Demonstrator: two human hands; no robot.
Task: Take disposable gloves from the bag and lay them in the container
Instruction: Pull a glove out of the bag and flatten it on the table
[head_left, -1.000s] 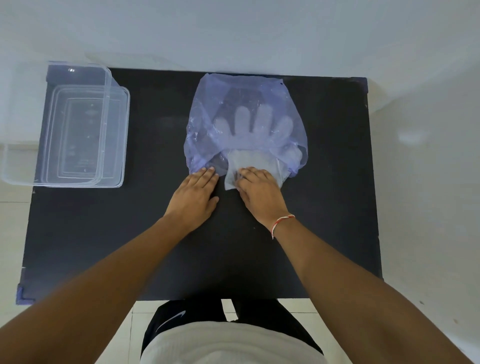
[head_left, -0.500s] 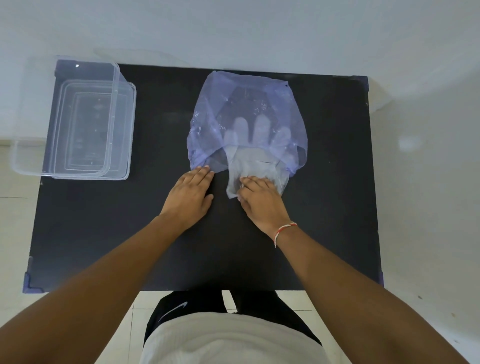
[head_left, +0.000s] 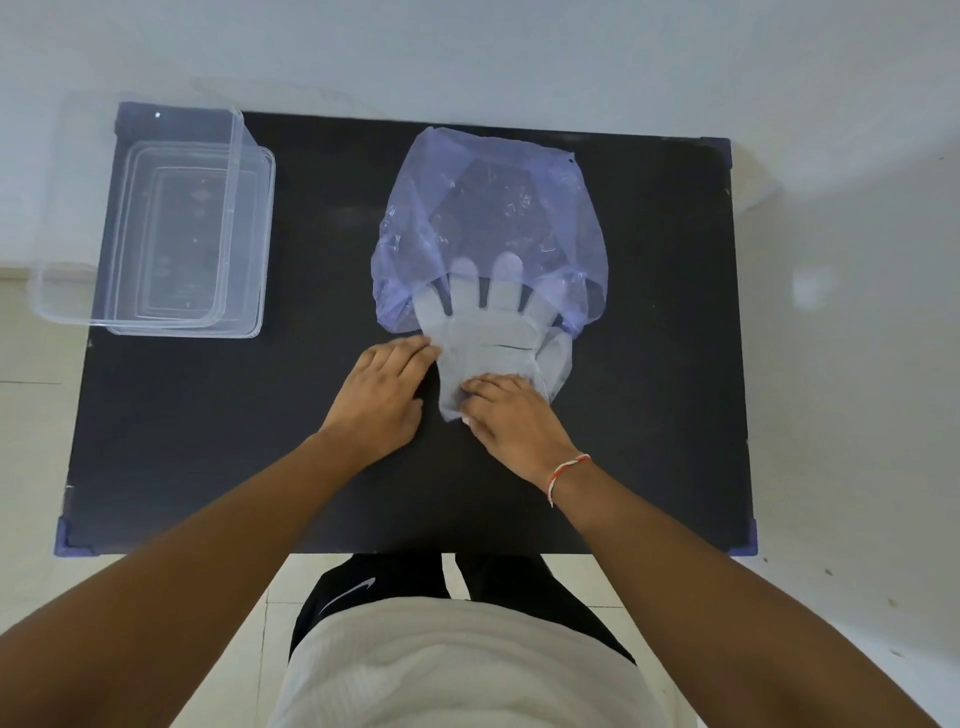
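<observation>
The step in hand is drawing the disposable gloves (head_left: 485, 338) out of the blue plastic bag (head_left: 493, 218). The gloves lie flat on the black surface (head_left: 649, 364), cuff end toward the person, with the fingertips under the bag's mouth and the palm and thumb outside it. The right hand (head_left: 511, 415) lies on the cuff with fingers curled and pinching the thin film. The left hand (head_left: 387, 387) rests flat and spread on the surface, its fingertips touching the bag's edge and the side of the gloves, holding nothing. The clear plastic container (head_left: 156, 228) stands empty at the far left corner, well apart from the bag. Next, judging from this, the glove fingers need pulling clear while the bag is pinned, then a carry leftward to the container.
</observation>
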